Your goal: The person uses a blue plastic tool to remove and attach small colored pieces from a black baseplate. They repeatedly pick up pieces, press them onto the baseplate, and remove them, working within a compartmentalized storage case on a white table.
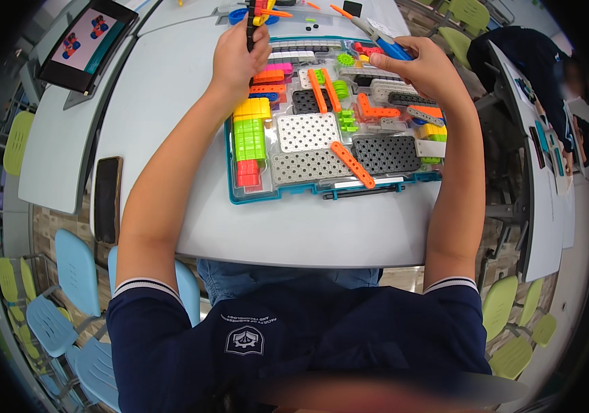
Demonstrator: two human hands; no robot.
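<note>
The left hand (pixel 239 58) has its grip closed around one build (pixel 260 15) of black, red and yellow pieces; the right hand (pixel 429 65) grips one grey-and-blue tool (pixel 392 48). Both things are at the far side of one parts tray (pixel 241 199), which holds three large holed plates (pixel 308 132). One phone (pixel 107 199) lies left on the table (pixel 308 237).

Classroom with tables (pixel 239 237) and chairs (pixel 78 272)

Black, red and yellow assembly (pixel 259 12) — held near far-left corner of parts tray (pixel 267 195), blue-grey tool (pixel 392 49) — slanted, far right
</note>
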